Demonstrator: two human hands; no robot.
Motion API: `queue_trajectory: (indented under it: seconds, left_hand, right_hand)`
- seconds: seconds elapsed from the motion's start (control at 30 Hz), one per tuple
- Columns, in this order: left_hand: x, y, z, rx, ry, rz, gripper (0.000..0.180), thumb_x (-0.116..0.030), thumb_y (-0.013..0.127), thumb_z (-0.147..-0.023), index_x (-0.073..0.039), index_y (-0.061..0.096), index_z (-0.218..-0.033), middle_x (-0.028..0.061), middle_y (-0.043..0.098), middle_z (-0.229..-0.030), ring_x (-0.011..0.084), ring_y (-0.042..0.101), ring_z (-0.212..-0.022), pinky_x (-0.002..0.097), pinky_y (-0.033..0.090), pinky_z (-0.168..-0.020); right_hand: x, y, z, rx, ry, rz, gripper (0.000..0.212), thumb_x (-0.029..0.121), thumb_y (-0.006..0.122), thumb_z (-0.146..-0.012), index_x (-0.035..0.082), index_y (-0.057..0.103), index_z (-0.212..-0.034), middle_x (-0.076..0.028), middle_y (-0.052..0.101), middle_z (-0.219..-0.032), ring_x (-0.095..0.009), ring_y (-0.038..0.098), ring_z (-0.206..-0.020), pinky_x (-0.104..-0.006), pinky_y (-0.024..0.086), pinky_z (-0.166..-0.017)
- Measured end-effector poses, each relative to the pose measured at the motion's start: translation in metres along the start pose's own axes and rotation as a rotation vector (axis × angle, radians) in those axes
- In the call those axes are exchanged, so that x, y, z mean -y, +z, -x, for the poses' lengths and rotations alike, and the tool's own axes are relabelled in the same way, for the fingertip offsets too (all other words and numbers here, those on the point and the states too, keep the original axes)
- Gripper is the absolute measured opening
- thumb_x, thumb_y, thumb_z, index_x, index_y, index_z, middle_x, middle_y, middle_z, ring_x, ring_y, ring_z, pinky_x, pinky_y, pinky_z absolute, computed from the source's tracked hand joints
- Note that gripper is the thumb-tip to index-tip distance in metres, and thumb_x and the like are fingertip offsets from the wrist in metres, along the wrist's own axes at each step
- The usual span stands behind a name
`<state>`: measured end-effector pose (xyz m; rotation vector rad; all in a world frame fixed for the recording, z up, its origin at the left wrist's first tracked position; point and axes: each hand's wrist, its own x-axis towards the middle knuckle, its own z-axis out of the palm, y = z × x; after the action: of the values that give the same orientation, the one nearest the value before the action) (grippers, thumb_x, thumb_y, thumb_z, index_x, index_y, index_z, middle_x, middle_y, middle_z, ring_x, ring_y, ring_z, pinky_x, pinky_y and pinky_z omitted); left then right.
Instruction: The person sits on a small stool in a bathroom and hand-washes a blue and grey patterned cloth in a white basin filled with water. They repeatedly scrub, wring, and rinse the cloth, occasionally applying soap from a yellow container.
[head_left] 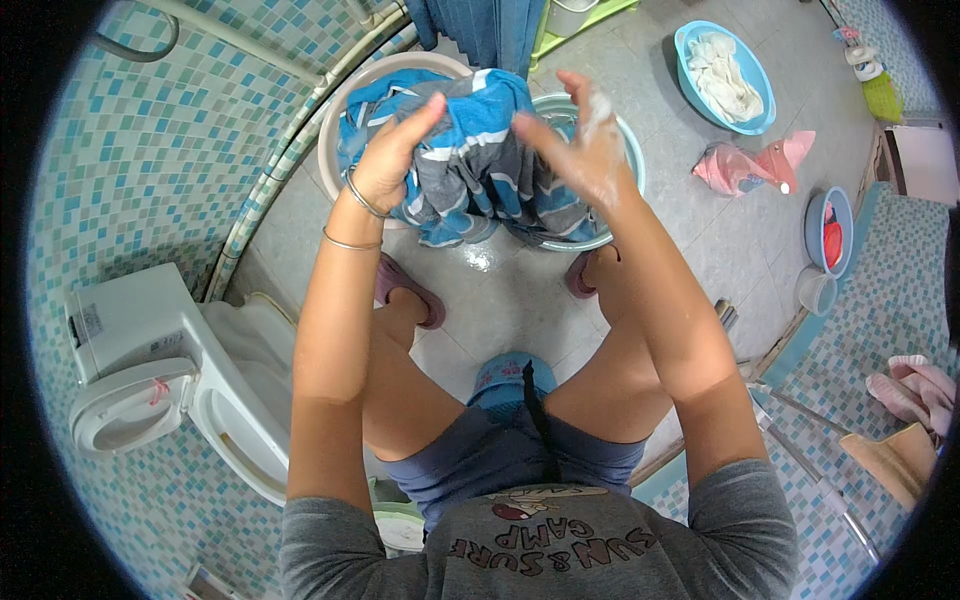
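A: In the head view, where is the striped cloth (470, 150) relative to the fingers?

B: Between the two hands, bunched up. The left hand (388, 160) is against its left side, thumb upward. The right hand (592, 155), with white foam on it, is at its right side, thumb toward the cloth.

A: Are they gripping it?

B: The right fingers are spread apart and look empty, though I can't be sure whether the thumb touches the cloth. The left fingers are mostly hidden, so I can't tell if they grip.

A: And which way does it run?

B: Its long axis goes left to right. The left part is in the beige basin (327, 150), the right part in the green basin (638, 165), and the middle bridges them, with folds hanging toward the person.

A: How many of each thing?

B: One striped cloth, two basins beneath it, two bangles (352, 245) on the left wrist and two shoes (420, 303). To the upper right, one blue basin (688, 80) holds white laundry (725, 85). Near it, one pink bag (735, 168) lies on the floor (690, 245). Farther right, one small blue basin (845, 210) with something red (832, 243) inside stands just beside one pale bowl (817, 292).
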<state>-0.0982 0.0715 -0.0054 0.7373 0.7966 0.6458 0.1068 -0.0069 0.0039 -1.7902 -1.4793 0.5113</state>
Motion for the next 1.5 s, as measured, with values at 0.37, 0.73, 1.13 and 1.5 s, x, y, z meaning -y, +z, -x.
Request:
queue_trajectory:
  seconds: [0.37,0.73,1.13,1.5]
  left_hand:
    - [-0.004,0.029,0.017,0.103,0.170,-0.209,0.039,-0.020,0.072,-0.080,-0.003,0.057,-0.111,0.0018,0.060,-0.103,0.0112,0.055,-0.093,0.0245,0.045,-0.080]
    - [-0.019,-0.005,0.030,0.201,0.029,-0.694,0.067,-0.002,0.069,-0.068,-0.004,0.046,-0.131,0.0052,0.062,-0.101,0.0143,0.057,-0.087,0.0265,0.045,-0.082]
    - [-0.019,-0.024,0.022,0.091,0.184,0.046,0.039,-0.004,0.058,-0.079,0.002,0.053,-0.117,0.0098,0.061,-0.110,0.0187,0.059,-0.097,0.0313,0.047,-0.088]
    - [-0.005,-0.026,-0.004,-0.174,0.232,-0.354,0.051,-0.021,0.047,-0.090,-0.012,0.037,-0.139,0.0057,0.048,-0.131,0.0172,0.046,-0.115,0.0297,0.036,-0.098]
  right_hand:
    - [0.006,0.052,0.029,0.072,0.043,0.210,0.102,0.030,0.071,-0.067,-0.017,0.012,-0.136,-0.032,0.044,-0.121,-0.040,0.052,-0.106,-0.0400,0.045,-0.090]
    - [-0.036,-0.001,-0.027,-0.057,0.246,0.444,0.025,0.015,0.049,-0.081,0.003,0.064,-0.098,-0.023,0.063,-0.082,-0.039,0.063,-0.077,-0.0451,0.049,-0.070]
    - [-0.033,0.016,-0.004,0.438,-0.003,0.170,0.098,0.045,0.078,-0.063,0.007,0.030,-0.140,-0.019,0.050,-0.125,-0.034,0.048,-0.116,-0.0388,0.039,-0.096]
    - [-0.033,0.002,-0.021,0.340,0.677,-1.160,0.050,0.028,0.055,-0.077,-0.004,0.054,-0.115,-0.015,0.061,-0.108,-0.026,0.059,-0.097,-0.0371,0.047,-0.089]
